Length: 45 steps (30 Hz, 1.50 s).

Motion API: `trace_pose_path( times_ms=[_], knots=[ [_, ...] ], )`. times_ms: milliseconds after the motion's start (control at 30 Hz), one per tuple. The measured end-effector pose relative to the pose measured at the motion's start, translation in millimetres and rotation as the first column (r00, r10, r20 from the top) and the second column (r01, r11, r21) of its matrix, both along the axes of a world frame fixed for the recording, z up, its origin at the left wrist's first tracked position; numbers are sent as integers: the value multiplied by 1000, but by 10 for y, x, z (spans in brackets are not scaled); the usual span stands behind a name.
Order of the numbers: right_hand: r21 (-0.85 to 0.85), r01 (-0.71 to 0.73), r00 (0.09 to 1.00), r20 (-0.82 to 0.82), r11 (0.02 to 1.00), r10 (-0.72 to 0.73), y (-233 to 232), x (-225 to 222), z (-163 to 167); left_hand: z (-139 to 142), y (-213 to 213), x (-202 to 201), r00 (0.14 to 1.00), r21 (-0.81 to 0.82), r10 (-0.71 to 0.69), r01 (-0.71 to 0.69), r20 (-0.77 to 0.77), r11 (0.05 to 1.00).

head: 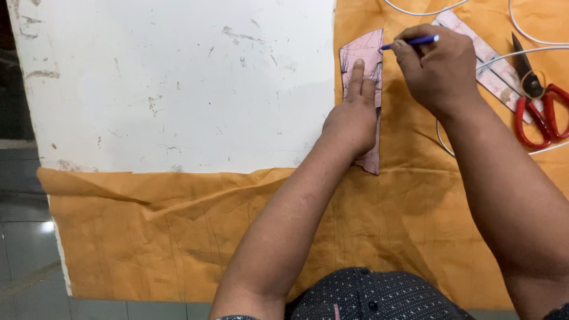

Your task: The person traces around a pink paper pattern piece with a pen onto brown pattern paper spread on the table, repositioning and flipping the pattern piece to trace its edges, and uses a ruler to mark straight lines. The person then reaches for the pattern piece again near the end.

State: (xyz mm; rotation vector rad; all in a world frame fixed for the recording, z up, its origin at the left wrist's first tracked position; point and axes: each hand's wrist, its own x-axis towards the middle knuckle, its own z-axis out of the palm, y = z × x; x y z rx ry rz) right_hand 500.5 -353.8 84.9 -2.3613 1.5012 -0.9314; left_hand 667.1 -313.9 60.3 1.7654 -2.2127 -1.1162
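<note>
A narrow pink pattern piece [363, 54] covered in dark scribbles lies on orange cloth [178, 237]. My left hand [352, 115] presses it flat, two fingers stretched along it and the others curled. My right hand [435, 68] grips a blue pen [412, 42], whose tip touches the cloth at the pattern's upper right edge.
Red-handled scissors [542, 106] and a pinkish ruler [495, 68] lie on the cloth at the right, with a white cord [533, 38] looping around them. A scuffed white tabletop [178, 83] fills the left. Grey floor tiles [24, 237] show beyond the table's left edge.
</note>
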Motion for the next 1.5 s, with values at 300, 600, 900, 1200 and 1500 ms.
trace_pose_path(
  times_ms=[300, 600, 900, 1200, 1500],
  knots=[
    [-69, -4, 979, 201, 998, 18, -74, -3, -121, 17, 10, -12, 1000, 15, -2, 2, -1, 1000],
    [180, 54, 991, 108, 982, -74, 203, -118, -65, -5, 4, -26, 1000, -29, 0, 0, -7, 1000],
    [253, 93, 985, 118, 963, -126, 261, -146, 2, 12, 2, -42, 1000, -17, -9, 9, 20, 1000],
    [240, 36, 995, 80, 970, -56, 872, -160, 71, -7, 21, -49, 1000, 0, 0, 0, 5, 1000],
    [277, 93, 987, 102, 956, -125, 995, -121, 63, 90, 33, -31, 997, -27, -30, 32, 75, 999]
  ],
)
